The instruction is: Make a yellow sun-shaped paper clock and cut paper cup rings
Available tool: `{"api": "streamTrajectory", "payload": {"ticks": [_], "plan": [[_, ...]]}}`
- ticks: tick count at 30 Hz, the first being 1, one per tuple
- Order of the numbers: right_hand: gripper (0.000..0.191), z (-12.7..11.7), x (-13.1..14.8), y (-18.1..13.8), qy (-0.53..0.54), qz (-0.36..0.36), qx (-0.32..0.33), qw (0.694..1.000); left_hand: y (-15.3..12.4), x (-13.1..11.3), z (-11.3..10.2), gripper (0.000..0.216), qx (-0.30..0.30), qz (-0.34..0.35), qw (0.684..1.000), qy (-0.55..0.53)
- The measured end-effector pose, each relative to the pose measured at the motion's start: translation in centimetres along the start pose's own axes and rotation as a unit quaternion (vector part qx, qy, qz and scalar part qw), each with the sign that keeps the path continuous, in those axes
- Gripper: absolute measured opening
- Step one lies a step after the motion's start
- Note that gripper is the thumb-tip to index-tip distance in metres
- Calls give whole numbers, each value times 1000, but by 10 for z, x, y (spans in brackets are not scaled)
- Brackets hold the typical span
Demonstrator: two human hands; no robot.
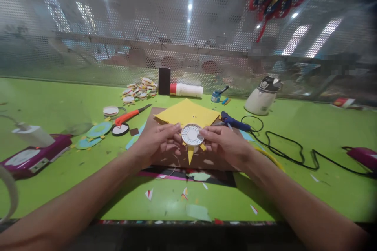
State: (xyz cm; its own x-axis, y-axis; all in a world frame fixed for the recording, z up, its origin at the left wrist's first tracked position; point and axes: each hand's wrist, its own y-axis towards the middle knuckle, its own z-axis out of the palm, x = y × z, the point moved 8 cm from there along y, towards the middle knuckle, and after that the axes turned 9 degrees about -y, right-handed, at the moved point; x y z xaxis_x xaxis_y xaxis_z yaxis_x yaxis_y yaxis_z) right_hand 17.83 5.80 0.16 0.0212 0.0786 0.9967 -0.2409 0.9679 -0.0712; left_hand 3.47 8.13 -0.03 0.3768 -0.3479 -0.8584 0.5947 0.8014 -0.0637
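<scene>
A small round white disc [193, 135] with a dotted pattern and yellow pointed paper pieces [191, 155] below it is held up between my hands. My left hand [160, 136] pinches its left edge, and the thumb and fingers of my right hand [225, 136] grip its right edge. Just behind the disc lies a yellow paper sheet [187, 113] on a brown board [167, 160]. A blue glue gun [235, 121] rests beyond my right hand. An orange-handled cutter [128, 117] lies beyond my left hand, across a round black-rimmed piece [120, 130].
Blue-green paper rings [94, 131] and a purple power strip [35, 159] lie left. At the back are piled white discs [141, 90], a white-and-red roll [188, 90], a blue jar [216, 96] and a white kettle-like container [262, 98]. A black cable [285, 151] crosses the right side.
</scene>
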Motion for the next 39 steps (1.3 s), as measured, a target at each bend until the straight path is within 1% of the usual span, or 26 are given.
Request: {"api": "streamTrajectory", "payload": {"ticks": [3, 7, 10, 14, 23, 28, 31, 39], "plan": [[26, -10, 0, 0, -1, -24, -35, 999, -2, 4, -1, 34, -17, -15, 998, 58], [26, -15, 3, -4, -19, -33, -73, 997, -7, 6, 7, 29, 8, -17, 990, 137], [28, -13, 3, -5, -17, -26, -78, 996, -10, 2, 14, 23, 22, 6, 983, 182], [27, -11, 0, -5, 6, -21, -70, 997, -11, 0, 14, 16, 27, 15, 988, 154], [23, -11, -3, -5, 33, -21, -67, 997, -9, 5, 9, 14, 29, -2, 992, 122], [19, -6, -6, -4, 84, -24, -26, 996, -12, 2, 10, 15, 16, 2, 993, 116], [18, -4, -6, -4, 96, -28, -13, 995, -14, -2, 14, 15, 17, 20, 991, 130], [21, -3, -3, -5, 96, -29, -13, 995, -13, -10, 17, 11, 31, 63, 981, 182]]}}
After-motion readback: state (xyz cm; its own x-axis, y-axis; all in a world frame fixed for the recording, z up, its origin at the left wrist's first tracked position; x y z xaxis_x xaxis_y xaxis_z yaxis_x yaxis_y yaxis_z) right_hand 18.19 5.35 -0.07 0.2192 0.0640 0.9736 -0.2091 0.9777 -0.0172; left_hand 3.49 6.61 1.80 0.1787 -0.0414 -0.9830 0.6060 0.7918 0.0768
